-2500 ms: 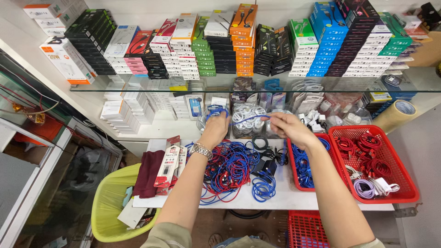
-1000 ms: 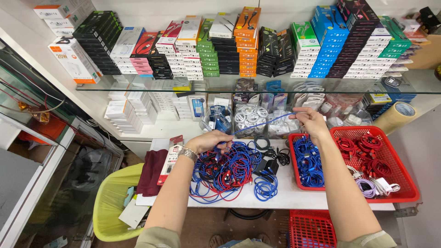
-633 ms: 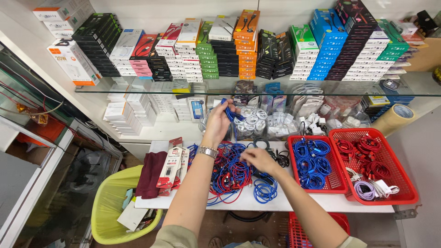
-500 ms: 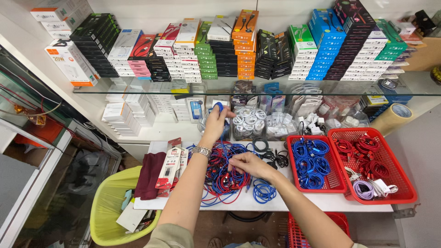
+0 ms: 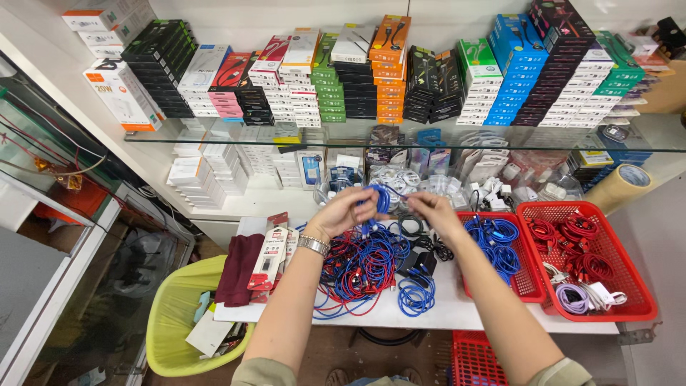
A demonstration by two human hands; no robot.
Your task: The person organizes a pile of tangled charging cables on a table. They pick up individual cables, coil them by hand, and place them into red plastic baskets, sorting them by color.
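Observation:
My left hand (image 5: 348, 211) and my right hand (image 5: 429, 209) are raised together over a white table, both gripping one blue cable (image 5: 381, 197) that loops between them. Below them lies a tangled pile of red and blue cables (image 5: 357, 268). My left wrist carries a metal watch (image 5: 313, 245). A small coil of blue cable (image 5: 415, 294) rests near the table's front edge.
Two red baskets stand to the right: one (image 5: 530, 283) with coiled blue cables, one (image 5: 636, 293) with red and pale cables. Stacked boxes fill a glass shelf (image 5: 400, 139) behind. A yellow-green bin (image 5: 171, 325) sits at the left, a tape roll (image 5: 620, 187) at the far right.
My right hand came up from the cable pile to meet my left hand. Both now hold the blue cable close together above the pile.

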